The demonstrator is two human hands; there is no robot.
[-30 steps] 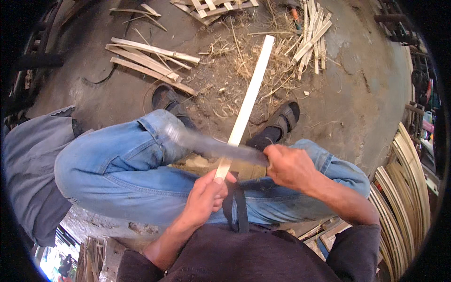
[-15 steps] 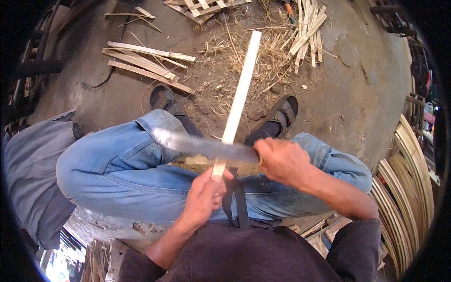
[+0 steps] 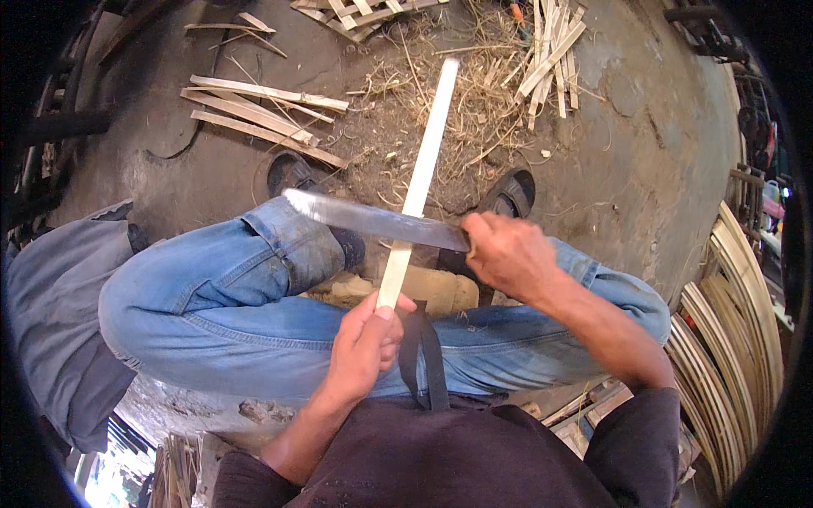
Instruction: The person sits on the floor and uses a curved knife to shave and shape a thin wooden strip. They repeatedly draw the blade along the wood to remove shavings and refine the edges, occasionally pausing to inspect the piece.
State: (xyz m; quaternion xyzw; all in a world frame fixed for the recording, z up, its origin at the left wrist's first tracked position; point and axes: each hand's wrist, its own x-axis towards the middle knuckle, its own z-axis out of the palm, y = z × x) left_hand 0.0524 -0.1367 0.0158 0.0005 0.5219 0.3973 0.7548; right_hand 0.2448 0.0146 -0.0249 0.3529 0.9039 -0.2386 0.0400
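Observation:
My left hand (image 3: 366,343) is closed round the near end of a long, flat, pale bamboo strip (image 3: 430,157), thumb on top. The strip points away from me, between my feet. In my right fist is a long, broad-bladed knife (image 3: 364,217); its handle is mostly hidden by the fingers of my right hand (image 3: 512,258). The blade lies across the strip, a little beyond my left hand, tip to the left. Below them, between my legs, sits a light wooden block (image 3: 432,290).
Thin shavings (image 3: 415,93) litter the floor beyond my sandals. Split strips lie in a left pile (image 3: 254,114) and a far-right pile (image 3: 555,59), near a woven lattice (image 3: 360,13). Long curved strips (image 3: 737,339) stand at my right. Grey cloth (image 3: 68,313) lies left.
The knife and my right hand have moved away from me along the strip. The strip has shifted slightly left, and more of the wooden block shows.

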